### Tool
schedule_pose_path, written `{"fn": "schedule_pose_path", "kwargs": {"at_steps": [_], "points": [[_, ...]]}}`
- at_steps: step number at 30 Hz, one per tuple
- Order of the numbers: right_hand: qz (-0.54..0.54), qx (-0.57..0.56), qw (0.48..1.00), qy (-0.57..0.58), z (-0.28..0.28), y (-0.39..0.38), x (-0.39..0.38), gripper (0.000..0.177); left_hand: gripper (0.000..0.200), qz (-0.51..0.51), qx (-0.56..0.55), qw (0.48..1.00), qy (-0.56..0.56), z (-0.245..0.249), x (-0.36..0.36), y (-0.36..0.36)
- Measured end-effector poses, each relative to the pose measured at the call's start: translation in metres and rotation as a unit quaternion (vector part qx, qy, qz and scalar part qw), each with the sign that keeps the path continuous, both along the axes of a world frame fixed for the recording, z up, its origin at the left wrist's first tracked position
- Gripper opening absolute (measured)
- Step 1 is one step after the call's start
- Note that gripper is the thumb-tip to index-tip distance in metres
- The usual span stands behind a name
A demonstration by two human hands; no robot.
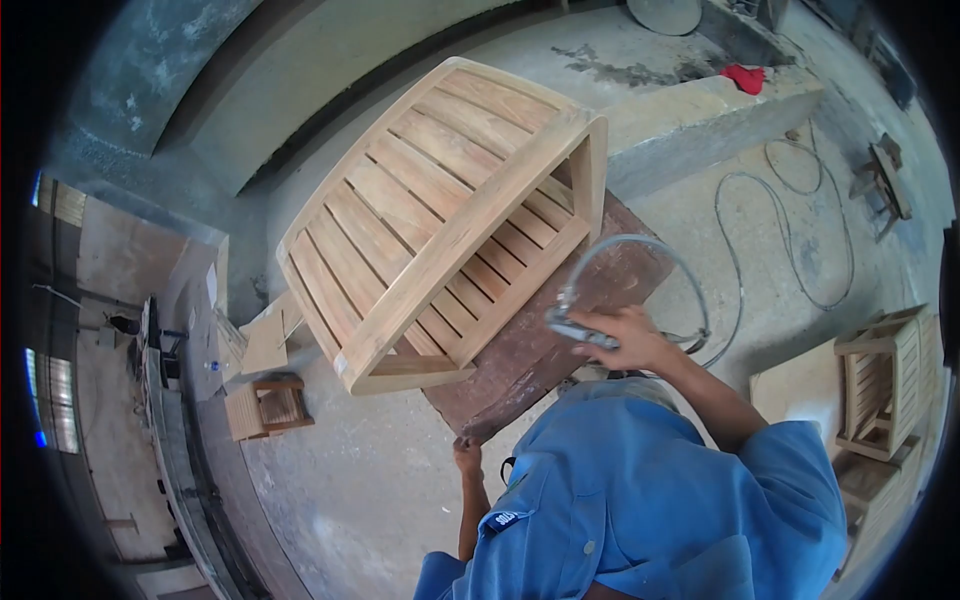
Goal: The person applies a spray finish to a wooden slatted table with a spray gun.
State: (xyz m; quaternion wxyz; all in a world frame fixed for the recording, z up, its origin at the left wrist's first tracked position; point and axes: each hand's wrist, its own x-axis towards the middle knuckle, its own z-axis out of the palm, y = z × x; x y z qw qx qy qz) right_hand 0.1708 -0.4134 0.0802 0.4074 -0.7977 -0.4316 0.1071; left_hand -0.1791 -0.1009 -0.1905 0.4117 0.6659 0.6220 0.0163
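My right hand (630, 338) is wrapped round a grey metal air gun (588, 328) with a pale hose (655, 245) looping from it. The gun is slightly blurred, and its exact kind is hard to tell. Close in front stands a slatted wooden stool (440, 190), its unpainted frame tilted in view on a worn brown tabletop (610, 265). At the tabletop's near left corner my left hand (467, 453) is closed, its fingers against the edge. Neither hand touches the stool.
More slatted wooden pieces stand on the right (880, 385), and a small wooden stool (268, 408) is on the left floor. A long hose (785, 235) coils across the floor near a low concrete ledge (715, 120) bearing a red cloth (743, 79).
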Motion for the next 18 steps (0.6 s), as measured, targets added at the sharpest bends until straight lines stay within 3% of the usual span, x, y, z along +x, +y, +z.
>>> {"fn": "schedule_pose_path", "kwargs": {"at_steps": [2,3,5,7,11,14,18], "points": [[-0.087,0.077,0.993,0.025,0.009,-0.028,-0.001,0.053,0.064,0.12,-0.051,0.99,-0.045,0.01,0.007,0.016],[-0.09,0.071,0.993,0.02,0.016,-0.041,-0.001,0.053,0.067,0.166,-0.09,0.979,-0.074,0.04,0.016,0.017],[-0.191,0.137,0.972,0.025,0.031,-0.066,-0.001,0.045,0.072,0.15,-0.1,0.972,-0.153,0.065,0.028,0.038],[-0.269,0.171,0.945,0.069,0.066,-0.092,-0.002,0.046,0.072,0.125,-0.062,0.934,-0.329,0.125,0.07,0.05],[-0.271,0.222,0.937,0.019,0.095,-0.112,0.015,0.046,0.073,0.06,-0.021,0.869,-0.491,0.239,0.163,0.026],[-0.294,0.183,0.938,-0.02,0.099,-0.124,0.03,0.057,0.065,0.055,0.091,0.836,-0.538,0.235,0.192,0.02],[-0.211,0.23,0.95,0.024,0.097,-0.117,0.06,0.065,0.061,0.142,0.081,0.797,-0.581,0.225,0.197,0.012]]}}
